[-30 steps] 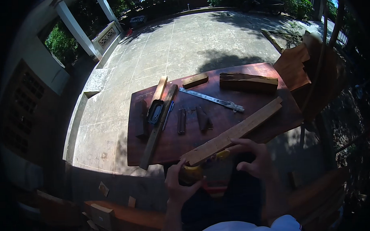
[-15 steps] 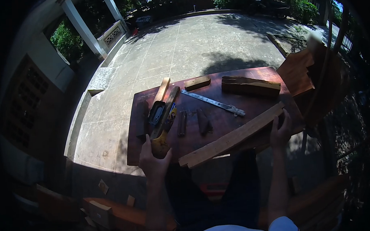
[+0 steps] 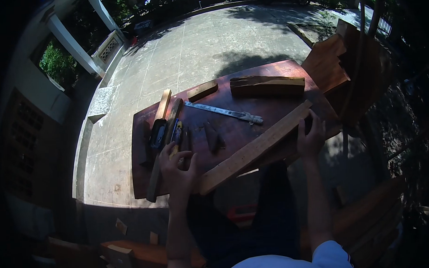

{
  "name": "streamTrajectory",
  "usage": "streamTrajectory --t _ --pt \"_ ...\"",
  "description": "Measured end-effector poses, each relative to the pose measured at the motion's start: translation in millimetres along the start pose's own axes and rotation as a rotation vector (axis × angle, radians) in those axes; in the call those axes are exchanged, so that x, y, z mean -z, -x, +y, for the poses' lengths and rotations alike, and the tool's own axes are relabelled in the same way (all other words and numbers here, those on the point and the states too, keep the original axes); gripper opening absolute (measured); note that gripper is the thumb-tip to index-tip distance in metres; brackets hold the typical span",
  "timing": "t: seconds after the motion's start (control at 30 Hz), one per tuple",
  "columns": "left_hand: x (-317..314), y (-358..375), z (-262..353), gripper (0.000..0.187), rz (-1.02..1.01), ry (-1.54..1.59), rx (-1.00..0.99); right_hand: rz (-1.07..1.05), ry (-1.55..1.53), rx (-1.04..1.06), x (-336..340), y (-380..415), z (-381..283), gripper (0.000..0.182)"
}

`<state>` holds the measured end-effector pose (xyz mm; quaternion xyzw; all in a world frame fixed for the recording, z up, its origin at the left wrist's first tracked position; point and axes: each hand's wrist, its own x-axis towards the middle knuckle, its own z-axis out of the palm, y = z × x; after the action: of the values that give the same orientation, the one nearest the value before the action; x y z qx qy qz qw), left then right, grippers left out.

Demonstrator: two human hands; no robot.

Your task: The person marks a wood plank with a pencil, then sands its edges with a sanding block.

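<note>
Change: the left hand [image 3: 178, 169] has travelled from below the table edge up onto the tabletop, carrying the yellow-handled tool [image 3: 174, 149] with it; the right hand [image 3: 310, 137] has slid from the middle of the long plank [image 3: 255, 146] out to its far end.
Yard: a sunlit concrete courtyard [image 3: 197, 49] is stretching away beyond the work, with white pillars, greenery and deep shade at its edges.
Table: a dark reddish wooden table [image 3: 145, 179] is standing in full sun, its near edge meeting the person's lap.
Long plank: it is lying diagonally across the table's near right part, its near end overhanging the edge.
Right hand: it is gripping the plank's far end, fingers curled over it, probably steadying it.
Left hand: it is resting on the table with fingers loosely spread, covering the tool's yellow handle; whether it is gripping or releasing, I cannot tell.
Other pieces: a thick wood block [image 3: 267, 86] is lying at the far edge, a metal ruler [image 3: 223, 112] in front of it, and narrow wood strips [image 3: 165, 140] are lying along the left side.
</note>
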<state>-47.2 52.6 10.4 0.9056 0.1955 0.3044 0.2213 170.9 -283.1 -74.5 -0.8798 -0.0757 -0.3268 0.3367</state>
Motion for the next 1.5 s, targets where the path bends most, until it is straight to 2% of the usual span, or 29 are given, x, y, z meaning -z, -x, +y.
streamTrajectory --t 0.1,0.23,0.27,0.4,0.63,0.77,0.8,0.9,0.97,1.03,1.1,1.13,1.23,1.27,1.37,1.5 --pt "-13.0 -9.1 21.6 0.024 -0.258 0.185 -0.031 0.012 -0.003 -0.022 2.4 0.8 -3.3 0.046" --pt "-21.9 -15.2 50.0 0.037 -0.465 -0.012 -0.135 -0.020 0.016 -0.021 4.7 1.0 -3.1 0.047" --pt "-20.4 -18.6 58.1 0.054 -0.516 -0.062 -0.127 -0.024 0.025 -0.012 4.7 0.6 -2.8 0.048" --pt "-29.4 -18.4 56.1 0.083 -0.505 -0.002 -0.049 -0.038 0.028 -0.023 6.9 0.7 -5.0 0.049" --pt "-24.5 -12.7 49.8 0.078 -0.119 0.010 -0.100 -0.049 0.054 -0.017 7.4 0.0 -5.7 0.051" --pt "-10.1 6.8 62.0 0.069 0.054 0.054 -0.212 -0.072 0.114 0.033 9.2 1.4 -0.4 0.057" --pt "-9.4 16.8 64.6 0.068 0.076 -0.017 -0.301 -0.093 0.058 0.013 21.5 2.0 -9.7 0.061" --pt "-12.2 48.6 85.8 0.068 0.012 0.103 -0.433 -0.173 -0.286 0.086 67.5 20.4 -55.2 0.068" --pt "-18.5 72.9 104.5 0.064 -0.074 0.197 -0.395 -0.348 -0.720 0.162 103.6 43.2 -96.8 0.073" --pt "-26.3 95.8 113.2 0.063 -0.161 0.267 -0.391 -0.478 -0.894 0.328 126.8 68.6 -128.4 0.074" --pt "-37.8 113.4 114.8 0.064 -0.238 0.316 -0.427 -0.484 -0.977 0.309 126.4 95.8 -146.7 0.076" --pt "-39.1 115.2 121.6 0.062 -0.195 0.414 -0.435 -0.488 -1.018 0.303 126.3 104.3 -151.1 0.077" --pt "-31.3 129.7 130.5 0.057 -0.086 0.426 -0.278 -0.502 -0.918 0.218 126.4 112.9 -145.4 0.080" --pt "-29.9 129.8 128.3 0.056 -0.031 0.475 -0.298 -0.520 -0.915 0.202 125.1 116.3 -143.1 0.081" --pt "-27.8 140.9 123.1 0.049 -0.007 0.695 -0.113 -0.591 -0.920 0.155 117.8 130.3 -134.3 0.084" --pt "-17.2 145.5 121.3 0.044 -0.057 0.724 -0.152 -0.689 -1.051 0.052 107.9 152.1 -132.2 0.092"
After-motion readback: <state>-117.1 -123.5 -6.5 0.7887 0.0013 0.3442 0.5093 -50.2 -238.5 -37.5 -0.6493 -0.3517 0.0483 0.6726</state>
